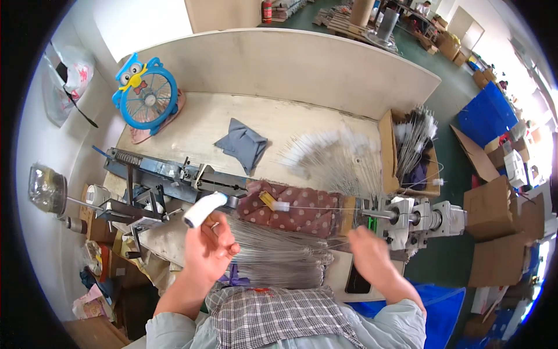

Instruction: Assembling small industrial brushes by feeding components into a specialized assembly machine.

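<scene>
My left hand (212, 247) is raised over a thick bundle of thin metal wires (279, 256) lying across my lap area; its forefinger is wrapped in white tape (203, 209) and the other fingers are curled, seemingly pinching wire ends. My right hand (372, 253) rests at the right end of the wires, close to a grey metal machine head (415, 218). A single wire with a small white tuft (281, 206) runs from the machine leftward over a red dotted cloth (296, 212).
A long dark metal rail (168, 174) crosses the bench. Finished white-tufted wire brushes (334, 154) fan out beside a cardboard box (386, 151) holding more. A blue owl-shaped fan (145, 96), a grey cloth (244, 142) and a tape roll (96, 195) are around.
</scene>
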Demonstrator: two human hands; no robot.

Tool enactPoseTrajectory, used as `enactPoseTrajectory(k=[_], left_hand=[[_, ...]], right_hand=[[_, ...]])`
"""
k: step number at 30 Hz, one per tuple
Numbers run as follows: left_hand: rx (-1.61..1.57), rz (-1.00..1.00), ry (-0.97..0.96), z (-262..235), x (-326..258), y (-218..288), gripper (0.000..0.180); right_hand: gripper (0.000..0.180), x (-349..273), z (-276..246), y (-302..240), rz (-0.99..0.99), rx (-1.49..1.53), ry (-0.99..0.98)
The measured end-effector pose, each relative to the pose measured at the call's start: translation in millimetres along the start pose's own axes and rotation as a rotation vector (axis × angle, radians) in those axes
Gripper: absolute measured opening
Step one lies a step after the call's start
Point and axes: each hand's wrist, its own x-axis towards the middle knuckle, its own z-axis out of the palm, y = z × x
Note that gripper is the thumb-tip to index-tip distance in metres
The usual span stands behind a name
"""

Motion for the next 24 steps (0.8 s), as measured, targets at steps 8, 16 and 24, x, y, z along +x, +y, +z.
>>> enactPoseTrajectory(k=[8,16,24], left_hand=[[1.025,0.127,-0.591,40,31,-59,0.025],[1.863,1.069,-0.516,74,129,-133,0.007],[2.1,1.277,-0.526,75,170,-124,0.029]], right_hand=[[0.024,6,-101,15,0.18,0.298,0.55],[0.025,68,-41,24,-0.053,0.303,0.443],[0.011,75,-49,30,-0.063,0.419,0.122]])
